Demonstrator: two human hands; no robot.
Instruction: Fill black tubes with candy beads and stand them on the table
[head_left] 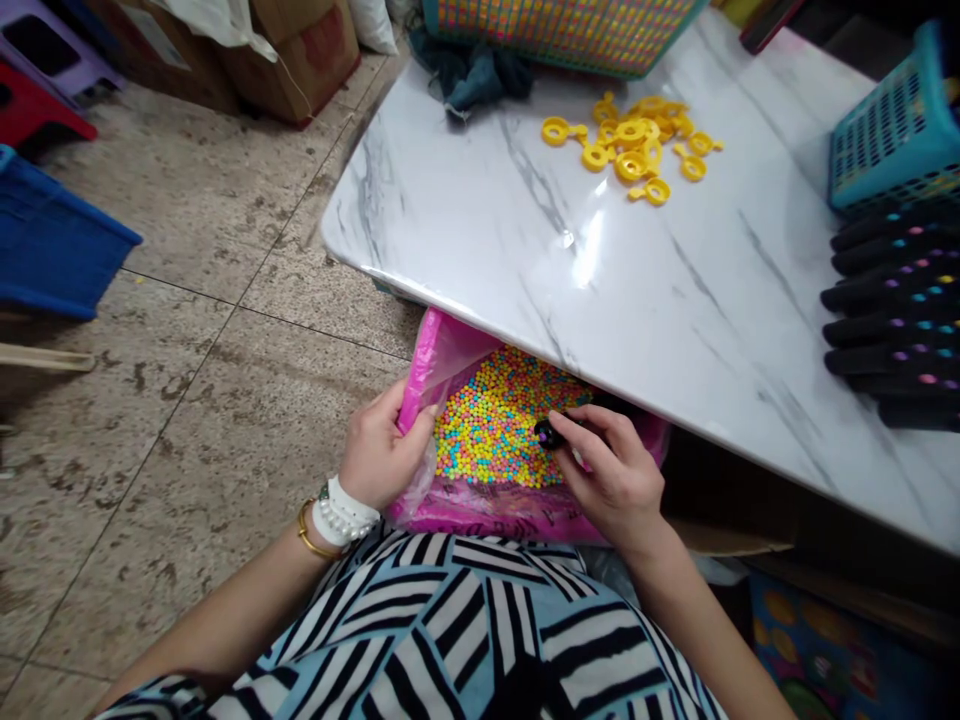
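Observation:
My left hand [386,445] grips the left rim of a pink container [421,375] lined with clear plastic, thumb inside and fingers outside. Small round beads [491,425] in yellow, pink, orange and blue fill it. Over the beads, my right hand [611,465] pinches a small black piece [550,434] with a purple dot on its end. The rest of that piece is hidden behind my fingers. The container sits at my lap, its far side partly under the table edge.
Yellow ring-shaped plastic parts [634,140] lie heaped on the marbled table [465,190]. Black tubes with coloured dots [892,310] line its right side beside a teal basket [877,140]. Another basket [562,35] and dark cloth [472,75] are at the back. A blue crate [60,240] stands left.

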